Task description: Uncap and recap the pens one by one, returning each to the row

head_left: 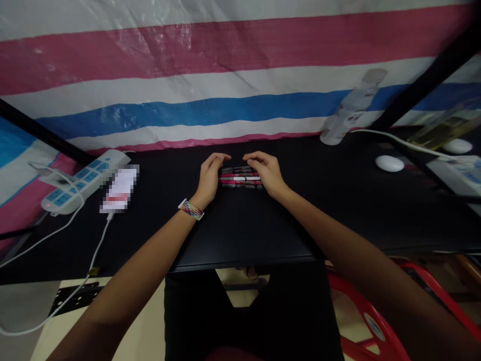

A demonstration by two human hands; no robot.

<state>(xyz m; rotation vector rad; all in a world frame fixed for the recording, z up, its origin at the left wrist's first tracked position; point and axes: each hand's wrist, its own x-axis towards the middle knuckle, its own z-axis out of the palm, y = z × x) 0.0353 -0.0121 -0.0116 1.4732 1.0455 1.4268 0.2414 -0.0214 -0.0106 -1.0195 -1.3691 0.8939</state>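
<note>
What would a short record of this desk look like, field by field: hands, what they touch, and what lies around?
left hand: left hand curled at the left end of the pens, touching them
right hand: right hand curled at their right end, touching them
pens: row of pens lying side by side, red, black and white
surface: black table
left side: power strip with white cable
right side: clear bottle leaning on the striped sheet; white oval object
wrist: multicoloured band on the left
</note>
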